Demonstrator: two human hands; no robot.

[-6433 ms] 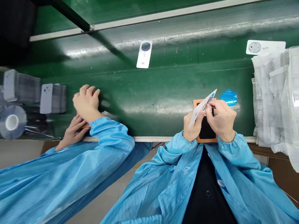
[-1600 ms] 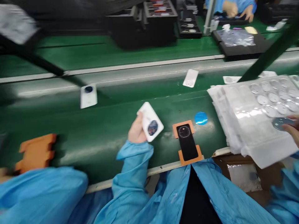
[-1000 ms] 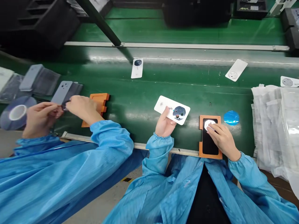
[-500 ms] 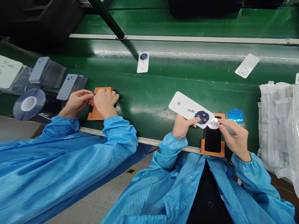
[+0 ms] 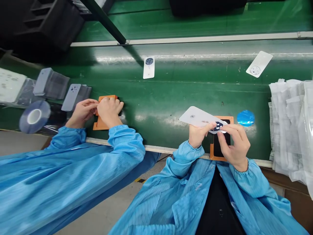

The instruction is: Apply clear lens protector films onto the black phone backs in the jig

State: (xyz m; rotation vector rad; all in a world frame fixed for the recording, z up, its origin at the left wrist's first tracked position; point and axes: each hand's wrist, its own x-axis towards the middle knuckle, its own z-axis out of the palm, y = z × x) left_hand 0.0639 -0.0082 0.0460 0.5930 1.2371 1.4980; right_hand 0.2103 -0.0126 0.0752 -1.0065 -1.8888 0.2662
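Along the near edge of the green tabletop [image 5: 161, 94]: a person in a blue coat [image 5: 156, 199] works bare-handed, right of the middle.
Left hand [image 5: 196, 134]: closed on a white card [image 5: 199, 117], thumb on top, its tip at a dark disc [image 5: 218, 126] near the card's right end.
Right hand [image 5: 236, 145]: thumb and fingers nearly together at that same end — whether they grip the card's rim or a thin piece there cannot be told.
White card: tilted above the tabletop, its right end over an orange frame [image 5: 215, 156].
Orange frame: at the near edge, around a black panel [image 5: 221, 147], with a blue disc [image 5: 245, 117] lying just beyond its right side.
Far edge: two more cards lie well apart, one left [image 5: 149, 69], one right [image 5: 259, 63].
Right end: clear plastic sheets [image 5: 288, 130], stacked.
Left of the pair: a co-worker's hands [image 5: 110, 110] at a second frame [image 5: 101, 125] — beyond them, a tape roll [image 5: 35, 117] near the left corner.
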